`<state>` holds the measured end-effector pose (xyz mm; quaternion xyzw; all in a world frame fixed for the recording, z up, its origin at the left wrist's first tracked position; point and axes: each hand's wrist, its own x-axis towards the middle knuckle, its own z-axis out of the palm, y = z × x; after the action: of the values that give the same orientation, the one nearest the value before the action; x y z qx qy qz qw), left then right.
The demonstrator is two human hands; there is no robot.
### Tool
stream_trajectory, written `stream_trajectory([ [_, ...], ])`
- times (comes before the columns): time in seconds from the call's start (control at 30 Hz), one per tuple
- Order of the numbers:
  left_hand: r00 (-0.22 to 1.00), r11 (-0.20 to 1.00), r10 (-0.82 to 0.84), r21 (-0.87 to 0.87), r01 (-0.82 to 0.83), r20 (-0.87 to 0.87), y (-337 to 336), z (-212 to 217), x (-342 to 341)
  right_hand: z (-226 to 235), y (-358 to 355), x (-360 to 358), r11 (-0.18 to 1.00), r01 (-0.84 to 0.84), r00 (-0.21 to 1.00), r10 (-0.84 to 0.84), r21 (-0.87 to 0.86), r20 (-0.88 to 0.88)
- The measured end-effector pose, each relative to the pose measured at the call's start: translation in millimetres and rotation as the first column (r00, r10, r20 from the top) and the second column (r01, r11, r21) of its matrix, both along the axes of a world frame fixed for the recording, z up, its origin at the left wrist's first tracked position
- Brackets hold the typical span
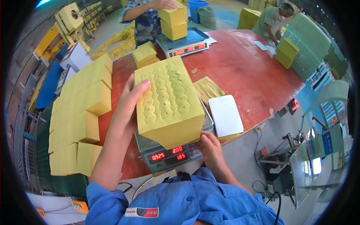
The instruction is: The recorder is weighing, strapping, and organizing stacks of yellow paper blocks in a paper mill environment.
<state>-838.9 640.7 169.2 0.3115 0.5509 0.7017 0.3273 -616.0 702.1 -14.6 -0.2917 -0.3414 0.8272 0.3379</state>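
Note:
A thick block of yellow paper sheets (168,101), its top punched with rows of scalloped marks, is between my two hands. My left hand (131,95) grips its left side, thumb over the top edge. At the lower right corner, my right hand (211,148) holds the block from the near side, its fingertips partly hidden underneath. Below the block is a digital scale (144,144) with lit red digits. The block covers most of the weighing plate, so I cannot tell whether they touch.
White sheets (226,115) and loose yellow sheets (208,88) lie right of the scale on the red table (243,63). Many yellow blocks (75,112) stand at the left. Across the table, a person handles blocks on another scale (183,47); another person (270,24) works at far right.

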Motion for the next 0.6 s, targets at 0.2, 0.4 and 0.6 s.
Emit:
stream_trajectory([
  [0.2,0.953,0.983,-0.054,-0.150,0.102,0.297,-22,5,7,-17,1,0,0.965,-0.172,0.969,0.129,-0.198,-0.212],
  [0.4,0.941,0.956,-0.045,-0.260,0.139,0.335,-45,3,20,-6,-11,8,0.947,-0.254,0.958,0.218,-0.195,-0.188],
  [0.6,0.939,0.969,-0.138,-0.153,0.194,0.316,-38,13,36,30,2,40,0.983,-0.181,0.983,0.181,-0.033,-0.010],
])
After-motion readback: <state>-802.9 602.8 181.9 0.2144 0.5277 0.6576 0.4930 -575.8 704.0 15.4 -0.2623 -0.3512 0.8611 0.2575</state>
